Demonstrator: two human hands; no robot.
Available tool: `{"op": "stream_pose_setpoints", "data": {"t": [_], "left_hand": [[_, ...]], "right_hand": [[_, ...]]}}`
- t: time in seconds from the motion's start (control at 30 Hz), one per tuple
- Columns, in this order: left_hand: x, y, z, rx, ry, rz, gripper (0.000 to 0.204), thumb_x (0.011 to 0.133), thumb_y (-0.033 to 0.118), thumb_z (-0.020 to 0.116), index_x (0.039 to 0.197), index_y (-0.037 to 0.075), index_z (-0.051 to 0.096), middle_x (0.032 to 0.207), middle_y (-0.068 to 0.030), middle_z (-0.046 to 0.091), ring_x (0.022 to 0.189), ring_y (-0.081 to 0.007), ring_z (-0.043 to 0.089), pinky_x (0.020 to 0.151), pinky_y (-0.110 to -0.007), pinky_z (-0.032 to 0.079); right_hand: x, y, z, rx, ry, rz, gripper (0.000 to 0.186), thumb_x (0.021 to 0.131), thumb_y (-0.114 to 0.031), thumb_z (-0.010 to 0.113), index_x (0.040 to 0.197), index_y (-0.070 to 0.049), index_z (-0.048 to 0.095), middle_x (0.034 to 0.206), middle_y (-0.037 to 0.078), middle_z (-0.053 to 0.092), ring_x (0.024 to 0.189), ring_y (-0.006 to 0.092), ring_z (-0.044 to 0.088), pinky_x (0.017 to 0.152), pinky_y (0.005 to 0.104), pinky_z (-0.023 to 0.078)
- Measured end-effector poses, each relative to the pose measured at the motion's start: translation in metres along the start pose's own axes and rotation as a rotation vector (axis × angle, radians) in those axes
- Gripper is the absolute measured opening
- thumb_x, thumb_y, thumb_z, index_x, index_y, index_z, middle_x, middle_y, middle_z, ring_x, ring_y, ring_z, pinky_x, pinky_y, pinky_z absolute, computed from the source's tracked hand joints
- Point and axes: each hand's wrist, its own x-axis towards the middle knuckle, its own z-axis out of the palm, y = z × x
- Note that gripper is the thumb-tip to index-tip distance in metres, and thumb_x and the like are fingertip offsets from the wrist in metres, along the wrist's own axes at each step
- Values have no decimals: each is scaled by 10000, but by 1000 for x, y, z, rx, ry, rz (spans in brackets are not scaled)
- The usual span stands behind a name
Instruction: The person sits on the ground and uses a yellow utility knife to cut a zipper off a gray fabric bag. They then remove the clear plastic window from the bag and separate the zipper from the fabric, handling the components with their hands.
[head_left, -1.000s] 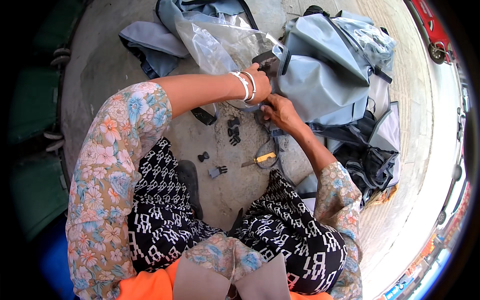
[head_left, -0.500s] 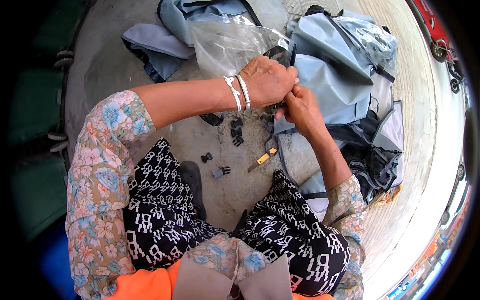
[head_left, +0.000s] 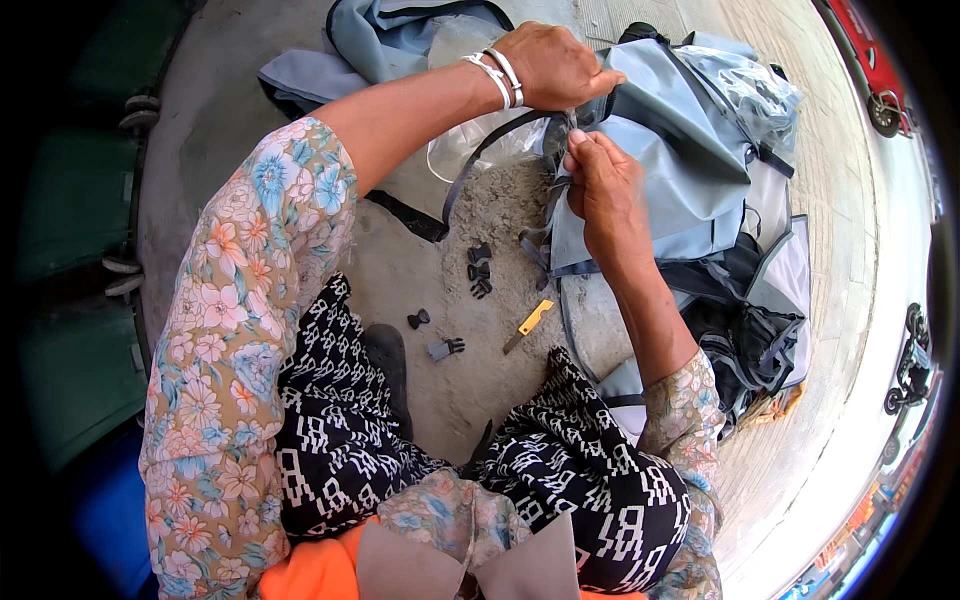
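Note:
My left hand (head_left: 555,65), with white bands at the wrist, is closed at the far middle, on dark trim as far as I can see. Just below it my right hand (head_left: 608,190) pinches a bit of dark edging and clear plastic between thumb and fingers. A black strap (head_left: 468,180) curves down from between the hands to the ground. Blue-grey fabric (head_left: 660,140) with dark edges lies behind and to the right of the right hand. Clear plastic sheeting (head_left: 455,150) hangs under my left forearm. What the fingers press on is partly hidden.
Black plastic buckle pieces (head_left: 480,270) lie on the concrete, with a grey buckle piece (head_left: 446,348) nearer. A yellow-handled knife (head_left: 535,318) is between my knees. More blue-grey fabric (head_left: 400,40) lies far left, and a dark bundle (head_left: 745,340) at right.
My left hand has moved up and away from the right hand, which has dropped slightly. The black strap now shows as a loop, and less clear plastic is visible.

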Motion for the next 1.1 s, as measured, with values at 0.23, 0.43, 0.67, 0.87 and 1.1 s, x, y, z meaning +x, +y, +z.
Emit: {"op": "stream_pose_setpoints", "data": {"t": [0.23,0.43,0.67,0.87,1.1], "left_hand": [[7,-72,18,42,83,-320,400,987,366,480,779,100,694,688,-109,673,632,-300,672,551,-401,531],[-179,-236,-29,110,80,-1323,554,919,551,512,856,51,742,904,-204,709,829,-358,694,757,-443,530],[-226,-291,-37,219,327,-1594,491,871,515,632,931,41,747,954,-173,719,894,-342,681,779,-386,514],[-138,-233,-32,-82,216,-1415,725,912,634,470,760,-44,677,756,-241,661,753,-409,644,724,-466,491],[-89,-183,-64,74,283,-892,458,924,444,560,810,4,614,789,-200,635,741,-394,611,637,-465,460]], "right_hand": [[-81,6,-9,-478,-53,-319,293,976,-218,555,767,-15,522,622,130,492,543,233,477,568,315,417],[-128,50,-103,-729,-69,-234,271,965,-168,566,754,2,555,640,137,516,524,293,506,521,350,405],[-183,57,-237,-730,132,-46,381,985,-289,529,702,-35,506,616,-20,426,554,65,357,510,239,263],[-125,63,-210,-625,48,58,218,1001,-193,518,1023,-21,650,808,32,590,516,75,438,502,215,368],[-90,-22,-114,-568,442,-528,268,946,-62,592,1205,-9,631,1078,76,647,526,32,420,489,183,367]]}}
